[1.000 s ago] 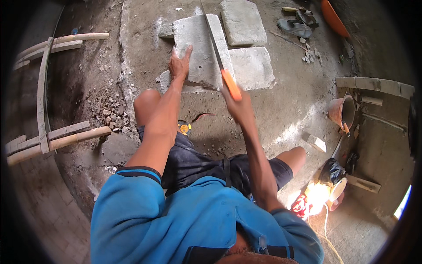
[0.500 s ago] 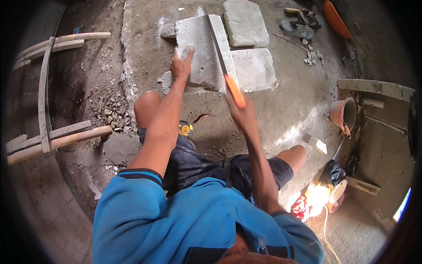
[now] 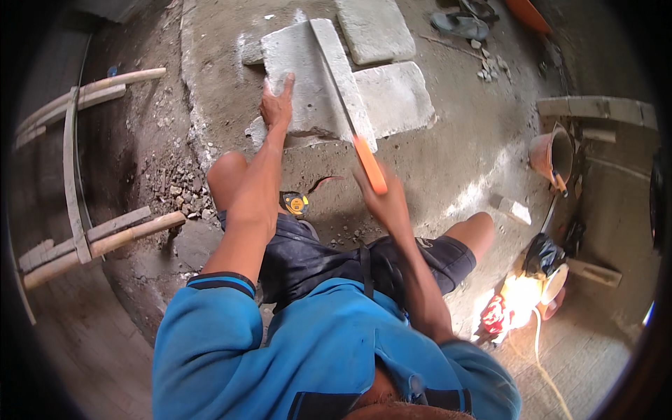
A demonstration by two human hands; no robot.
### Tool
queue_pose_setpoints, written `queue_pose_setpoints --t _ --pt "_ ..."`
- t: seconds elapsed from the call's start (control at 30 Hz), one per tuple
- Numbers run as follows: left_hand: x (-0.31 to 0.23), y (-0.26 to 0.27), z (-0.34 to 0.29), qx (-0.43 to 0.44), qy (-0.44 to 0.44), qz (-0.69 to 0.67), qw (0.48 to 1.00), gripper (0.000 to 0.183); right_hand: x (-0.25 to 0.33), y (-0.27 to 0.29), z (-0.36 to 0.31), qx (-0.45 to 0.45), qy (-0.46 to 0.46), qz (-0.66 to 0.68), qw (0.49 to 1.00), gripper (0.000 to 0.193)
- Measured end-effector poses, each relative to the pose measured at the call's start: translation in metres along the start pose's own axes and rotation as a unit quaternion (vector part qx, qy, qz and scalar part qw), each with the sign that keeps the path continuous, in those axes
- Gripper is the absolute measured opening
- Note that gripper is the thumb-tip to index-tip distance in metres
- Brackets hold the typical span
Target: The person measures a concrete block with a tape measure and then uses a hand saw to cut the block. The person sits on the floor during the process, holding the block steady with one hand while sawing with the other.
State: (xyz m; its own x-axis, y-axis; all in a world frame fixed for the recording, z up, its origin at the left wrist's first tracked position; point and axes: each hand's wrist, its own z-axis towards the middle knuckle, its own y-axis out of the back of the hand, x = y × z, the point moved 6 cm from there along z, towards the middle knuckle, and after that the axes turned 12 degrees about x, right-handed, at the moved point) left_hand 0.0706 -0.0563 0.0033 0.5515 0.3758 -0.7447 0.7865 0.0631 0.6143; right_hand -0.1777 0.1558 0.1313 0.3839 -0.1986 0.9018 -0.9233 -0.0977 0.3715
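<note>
A pale block [image 3: 304, 66] lies on dusty ground [image 3: 451, 150], seemingly part-sawn lengthwise, cut depth hidden, its right-hand strip [image 3: 349, 87] not visibly detached. The left hand [image 3: 276, 107] braces its left edge, thumb spread from fingers; the right hand [image 3: 387, 201] clamps the saw's orange handle [image 3: 369, 166].

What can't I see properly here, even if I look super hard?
In the head view:
- Right hand: some fingers are hidden behind the hand itself, around the saw's handle.
- Saw teeth: too small and blurred to make out.
- Underside of the pale block: hidden by its own top.
- Orange object, top right: cut off by the top edge.
- Whatever sits in the bright patch: washed out by glare.
</note>
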Motion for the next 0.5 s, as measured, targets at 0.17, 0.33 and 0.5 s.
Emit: queue_pose_setpoints --t 0.17,0.33,0.5 --pt "-0.025 -0.024 -0.007 0.088 -0.025 -0.051 0.995 0.091 0.006 0.008 0.106 0.014 -0.079 0.029 0.996 0.044" --pt "-0.003 -0.006 -0.002 0.027 -0.017 -0.007 0.999 0.097 -0.016 -0.009 -0.030 0.010 -0.053 0.004 0.999 0.035" --pt "-0.001 -0.002 -0.009 0.022 -0.010 0.004 1.000 0.093 0.001 0.001 -0.067 0.019 -0.081 0.027 0.996 0.032"
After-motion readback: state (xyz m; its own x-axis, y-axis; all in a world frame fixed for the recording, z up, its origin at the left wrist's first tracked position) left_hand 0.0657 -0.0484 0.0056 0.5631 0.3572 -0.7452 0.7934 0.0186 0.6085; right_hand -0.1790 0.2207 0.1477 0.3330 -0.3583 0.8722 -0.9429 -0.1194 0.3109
